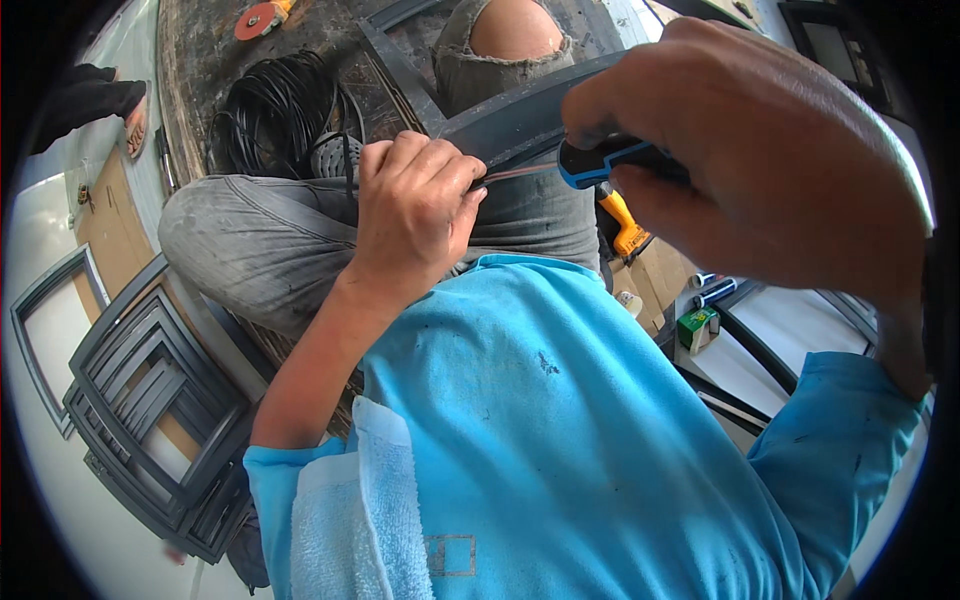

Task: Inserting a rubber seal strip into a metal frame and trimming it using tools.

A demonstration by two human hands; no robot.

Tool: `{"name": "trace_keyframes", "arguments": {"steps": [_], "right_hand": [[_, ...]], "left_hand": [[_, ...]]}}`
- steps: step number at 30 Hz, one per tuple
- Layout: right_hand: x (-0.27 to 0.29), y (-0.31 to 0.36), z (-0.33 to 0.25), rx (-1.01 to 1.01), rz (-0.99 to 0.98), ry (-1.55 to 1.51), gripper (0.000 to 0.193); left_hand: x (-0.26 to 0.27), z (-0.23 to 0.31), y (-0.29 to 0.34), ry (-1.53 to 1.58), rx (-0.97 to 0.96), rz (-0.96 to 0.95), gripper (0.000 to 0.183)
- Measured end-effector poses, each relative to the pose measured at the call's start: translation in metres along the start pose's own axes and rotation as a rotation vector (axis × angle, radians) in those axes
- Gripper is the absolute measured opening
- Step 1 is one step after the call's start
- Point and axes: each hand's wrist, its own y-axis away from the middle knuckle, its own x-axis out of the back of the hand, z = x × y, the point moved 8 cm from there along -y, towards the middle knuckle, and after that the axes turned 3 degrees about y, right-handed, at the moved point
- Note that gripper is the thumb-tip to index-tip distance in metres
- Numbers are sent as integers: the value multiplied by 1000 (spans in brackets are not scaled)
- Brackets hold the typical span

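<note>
My right hand [740,150] is closed around the black and blue handle of a screwdriver [597,163]. The screwdriver's thin shaft points left, its tip at the fingers of my left hand [415,200]. Those fingers are pinched together, and a small dark bit shows between thumb and forefinger. Beside the same hand hangs a thin black strip [350,165]; whether it is the piece in my fingers I cannot tell. Just beyond both hands, a dark grey frame [505,125] lies across my legs.
A coil of black cord [275,115] sits at the far left, near a tool with a red disc [258,22]. Grey frames [160,400] are stacked on the left. To the right are a yellow tool [625,225] and a green box [698,328]. Another person's foot [137,125] shows far left.
</note>
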Motion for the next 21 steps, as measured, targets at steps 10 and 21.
{"name": "trace_keyframes", "arguments": {"steps": [10,21], "right_hand": [[-14,56,32,-78,84,-83,46],[-9,92,66,-262,65,-205,44]], "left_hand": [[0,23,0,-191,-91,97,10],[-2,33,4,-183,-109,11,30]]}}
